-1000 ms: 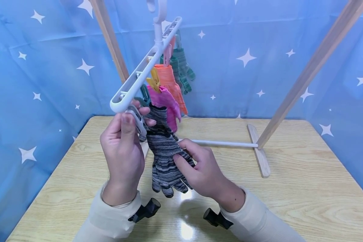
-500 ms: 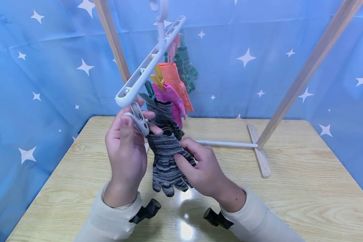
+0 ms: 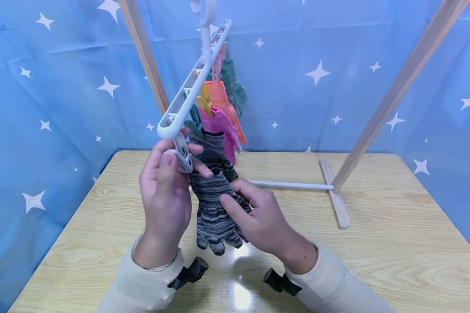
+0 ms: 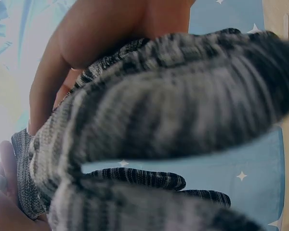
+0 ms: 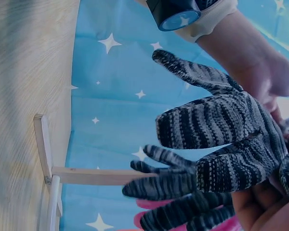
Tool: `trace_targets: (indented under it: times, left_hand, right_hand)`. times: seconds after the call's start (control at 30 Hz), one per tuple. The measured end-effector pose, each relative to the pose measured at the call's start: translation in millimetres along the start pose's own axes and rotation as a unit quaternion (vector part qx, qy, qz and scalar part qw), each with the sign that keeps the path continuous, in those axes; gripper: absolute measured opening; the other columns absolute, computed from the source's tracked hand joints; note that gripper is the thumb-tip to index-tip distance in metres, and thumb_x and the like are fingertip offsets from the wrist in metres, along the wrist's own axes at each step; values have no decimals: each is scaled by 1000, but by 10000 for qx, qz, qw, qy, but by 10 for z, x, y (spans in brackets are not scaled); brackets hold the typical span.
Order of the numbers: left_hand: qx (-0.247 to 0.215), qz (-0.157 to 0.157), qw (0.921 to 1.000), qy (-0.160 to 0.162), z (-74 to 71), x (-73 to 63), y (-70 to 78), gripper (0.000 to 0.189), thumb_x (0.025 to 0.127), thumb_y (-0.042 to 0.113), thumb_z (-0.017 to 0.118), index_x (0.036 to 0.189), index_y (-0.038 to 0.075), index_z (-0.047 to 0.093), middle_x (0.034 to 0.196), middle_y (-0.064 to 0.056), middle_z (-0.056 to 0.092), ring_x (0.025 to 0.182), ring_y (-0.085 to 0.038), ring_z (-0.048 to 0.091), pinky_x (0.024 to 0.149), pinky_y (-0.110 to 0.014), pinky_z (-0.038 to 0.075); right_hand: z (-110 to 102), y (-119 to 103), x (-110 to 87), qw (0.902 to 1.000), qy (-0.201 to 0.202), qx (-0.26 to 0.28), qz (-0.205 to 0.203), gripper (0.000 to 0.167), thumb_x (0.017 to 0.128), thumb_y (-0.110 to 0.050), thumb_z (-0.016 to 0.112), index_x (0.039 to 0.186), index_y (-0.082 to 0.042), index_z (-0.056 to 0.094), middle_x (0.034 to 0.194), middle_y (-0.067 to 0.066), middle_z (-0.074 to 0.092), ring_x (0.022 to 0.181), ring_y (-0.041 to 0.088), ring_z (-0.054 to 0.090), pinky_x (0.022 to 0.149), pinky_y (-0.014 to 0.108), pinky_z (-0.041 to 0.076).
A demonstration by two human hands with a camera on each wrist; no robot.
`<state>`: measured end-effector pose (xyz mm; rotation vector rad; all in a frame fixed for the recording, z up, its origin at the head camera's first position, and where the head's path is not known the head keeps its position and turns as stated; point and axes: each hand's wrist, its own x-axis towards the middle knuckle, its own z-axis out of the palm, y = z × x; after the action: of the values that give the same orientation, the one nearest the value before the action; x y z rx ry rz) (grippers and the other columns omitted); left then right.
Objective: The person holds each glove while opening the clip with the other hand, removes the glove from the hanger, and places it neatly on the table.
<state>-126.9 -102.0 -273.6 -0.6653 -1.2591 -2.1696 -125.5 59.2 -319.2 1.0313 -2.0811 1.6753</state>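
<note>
My left hand (image 3: 166,204) holds a grey clothespin (image 3: 183,156) between thumb and fingers, just under the near end of the white hanger (image 3: 188,93). With thumb and fingers, my right hand (image 3: 264,219) pinches a black-and-grey striped glove (image 3: 213,208), its cuff up close below the clothespin and its fingers hanging down. Directly behind, a matching glove (image 3: 211,143) hangs from a dark green clothespin (image 3: 195,121). In the right wrist view, the held glove's fingers (image 5: 197,122) spread near my left hand (image 5: 255,62).
Farther along the hanger hang a pink glove (image 3: 223,126), clipped by a yellow clothespin (image 3: 205,100), an orange glove (image 3: 223,100) and green gloves (image 3: 231,82). A wooden post (image 3: 395,100) rises at right from a foot (image 3: 334,195) on the table (image 3: 395,243). A white bar (image 3: 290,185) runs low behind my hands.
The hanger's near end has swung right, and my left hand has shifted slightly right with the clothespin, which has turned. My right hand and the held glove have barely moved.
</note>
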Motion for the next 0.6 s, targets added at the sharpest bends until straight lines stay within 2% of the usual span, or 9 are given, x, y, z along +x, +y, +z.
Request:
trace_targets:
  times: [0.1, 0.23, 0.37, 0.57, 0.6]
  left_hand:
    - [-7, 13, 10000, -27, 1, -2, 3, 34, 102, 24, 55, 123, -3, 59, 127, -20, 52, 72, -16, 62, 65, -27, 56]
    - [-5, 13, 10000, -68, 5, -4, 4, 42, 100, 31, 62, 124, -4, 58, 126, -20, 52, 72, -16, 62, 64, -27, 55]
    - [53, 18, 9999, -106, 4, -7, 2, 48, 98, 34, 63, 126, -5, 57, 120, -18, 57, 63, -16, 60, 64, -27, 55]
    - [181, -66, 9997, -127, 14, -1, 0, 46, 97, 35, 65, 123, -3, 58, 105, -11, 64, 61, -15, 61, 66, -26, 54]
    - [200, -72, 9997, -129, 15, 0, 0, 47, 97, 36, 65, 123, -3, 58, 108, -12, 63, 61, -15, 61, 66, -26, 54]
  right_hand:
    - [7, 6, 2, 10000, 22, -52, -31, 6, 97, -3, 61, 94, -7, 65, 79, 2, 66, 70, 8, 59, 63, 26, 55]
    - [2, 10, -4, 10000, -28, -17, -13, 10, 98, -2, 59, 99, -5, 68, 83, 3, 70, 73, 7, 63, 65, 26, 57]
    - [3, 21, -11, 9998, -116, 160, 96, 14, 98, -1, 58, 104, -4, 70, 87, 5, 71, 76, 8, 64, 67, 28, 58]
    - [18, 29, -15, 9989, -170, 297, 306, 15, 98, -1, 59, 107, -4, 70, 91, 6, 72, 80, 9, 67, 67, 30, 60]
    - [19, 31, -15, 9990, -162, 266, 307, 15, 97, -1, 59, 107, -4, 70, 91, 6, 72, 80, 9, 67, 67, 30, 60]
